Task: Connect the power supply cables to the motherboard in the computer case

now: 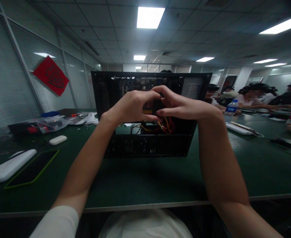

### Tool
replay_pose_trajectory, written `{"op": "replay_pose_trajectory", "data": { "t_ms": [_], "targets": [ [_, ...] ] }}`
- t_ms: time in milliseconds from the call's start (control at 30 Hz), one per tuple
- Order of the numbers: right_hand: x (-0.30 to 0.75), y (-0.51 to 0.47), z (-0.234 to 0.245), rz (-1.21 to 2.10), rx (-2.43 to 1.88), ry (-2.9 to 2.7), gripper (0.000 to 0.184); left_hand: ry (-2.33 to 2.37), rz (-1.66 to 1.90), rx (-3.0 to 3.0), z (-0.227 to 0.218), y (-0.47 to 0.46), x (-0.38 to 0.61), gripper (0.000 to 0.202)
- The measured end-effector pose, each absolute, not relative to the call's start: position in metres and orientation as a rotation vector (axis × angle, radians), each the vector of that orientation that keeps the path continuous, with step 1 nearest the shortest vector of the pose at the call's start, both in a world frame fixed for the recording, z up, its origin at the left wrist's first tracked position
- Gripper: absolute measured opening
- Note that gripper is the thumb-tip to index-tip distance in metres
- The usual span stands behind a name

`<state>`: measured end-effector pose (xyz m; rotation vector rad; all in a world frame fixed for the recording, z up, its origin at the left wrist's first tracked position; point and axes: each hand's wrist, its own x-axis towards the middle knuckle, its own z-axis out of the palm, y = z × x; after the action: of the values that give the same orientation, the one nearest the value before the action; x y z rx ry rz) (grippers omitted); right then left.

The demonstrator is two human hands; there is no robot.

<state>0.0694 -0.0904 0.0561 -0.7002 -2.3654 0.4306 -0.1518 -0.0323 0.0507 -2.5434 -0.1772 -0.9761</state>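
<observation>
Green table (145, 188), smooth and dark, bears the black case (115, 146), its open side toward the wearer; room lies between its lower edge and the table's near edge; left hand (131, 104) and right hand (178, 105) arch inward before the opening, wrists bent, fingers curled, tips close about a dark part (156, 106); whether they pinch it, I cannot tell; thin red and yellow wires (169, 126) loop below; leftward lies a flat green-rimmed phone (33, 168); rightward, a clear bottle (231, 108).
</observation>
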Motion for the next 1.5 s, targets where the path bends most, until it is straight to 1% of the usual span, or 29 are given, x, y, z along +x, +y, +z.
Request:
{"op": "replay_pose_trajectory", "data": {
  "t_ms": [167,233,367,467,633,733,900,967,1067,1200,1367,1500],
  "targets": [
    [0.073,-0.089,0.056,0.468,-0.649,-2.373,0.066,-0.188,-0.986,-2.540,0.051,-0.031,-0.151,0.055],
    [0.075,-0.084,0.054,0.427,-0.645,-2.359,0.061,-0.208,-0.992,-2.518,0.051,-0.029,-0.152,0.054],
    [0.076,-0.064,0.050,0.166,-0.680,-2.273,0.044,-0.287,-0.989,-2.458,0.053,-0.022,-0.157,0.056],
    [0.073,-0.049,0.046,0.000,-0.685,-2.201,0.042,-0.357,-0.959,-2.465,0.054,-0.014,-0.161,0.056],
    [0.065,-0.040,0.044,-0.166,-0.756,-2.170,0.042,-0.419,-0.944,-2.525,0.055,0.001,-0.169,0.050],
    [0.064,-0.042,0.044,-0.170,-0.782,-2.197,0.043,-0.439,-0.967,-2.557,0.054,0.007,-0.172,0.048],
    [0.069,-0.041,0.042,-0.095,-0.810,-2.235,0.033,-0.432,-0.963,-2.641,0.051,0.011,-0.170,0.048],
    [0.071,-0.040,0.041,-0.075,-0.837,-2.250,0.034,-0.422,-0.944,-2.657,0.049,0.012,-0.168,0.048],
    [0.072,-0.041,0.040,-0.094,-0.855,-2.293,0.041,-0.423,-0.947,-2.657,0.047,0.016,-0.168,0.047],
    [0.067,-0.039,0.037,-0.291,-0.865,-2.308,0.049,-0.473,-0.985,-2.664,0.047,0.022,-0.175,0.047],
    [0.058,-0.025,0.030,-0.493,-0.937,-2.254,0.044,-0.554,-1.016,-2.672,0.045,0.033,-0.182,0.043],
    [0.056,-0.015,0.024,-0.573,-0.996,-2.233,0.039,-0.543,-0.987,-2.746,0.042,0.040,-0.178,0.035]
  ]
}}
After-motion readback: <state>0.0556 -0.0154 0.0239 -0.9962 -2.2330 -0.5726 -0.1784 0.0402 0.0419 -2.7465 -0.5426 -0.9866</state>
